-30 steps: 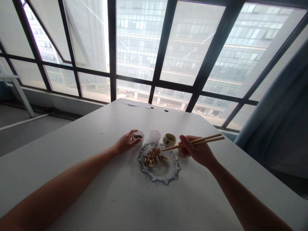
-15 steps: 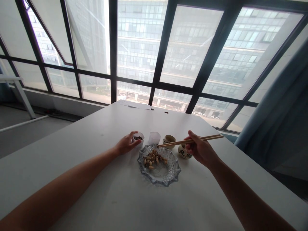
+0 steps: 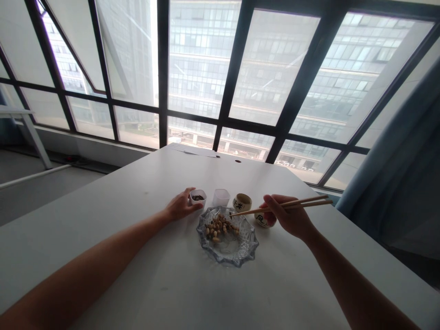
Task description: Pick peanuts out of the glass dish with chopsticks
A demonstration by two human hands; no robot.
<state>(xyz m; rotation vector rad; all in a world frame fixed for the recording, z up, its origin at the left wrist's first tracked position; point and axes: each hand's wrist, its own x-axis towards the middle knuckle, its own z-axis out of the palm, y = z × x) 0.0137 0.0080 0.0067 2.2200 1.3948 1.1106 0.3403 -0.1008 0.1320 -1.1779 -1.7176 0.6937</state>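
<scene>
My left hand [image 3: 181,204] curls around a small translucent plastic cup [image 3: 202,204] holding dark seeds [image 3: 198,198], thumb in front and fingers behind. In my right hand [image 3: 290,215] is a pair of wooden chopsticks [image 3: 252,211], their tips close together over the far rim of a scalloped glass dish [image 3: 237,261]. A tiny dark bit shows at the tips, too small to name for certain. Inside the dish, light brown nuts, which look like peanuts or pistachios [image 3: 216,229], lie heaped toward the left and back.
Beside the seed cup stands a second translucent cup [image 3: 221,197]. Two ceramic cups with dark characters follow: one cream cup [image 3: 238,204], and another [image 3: 261,220] partly hidden behind my right hand. White table [image 3: 161,275]; windows beyond; blue curtain [image 3: 395,151] at right.
The chopstick tips have shifted slightly right and down, and their rear ends have spread apart. My right hand has turned a little. My left hand stays at the seed cup.
</scene>
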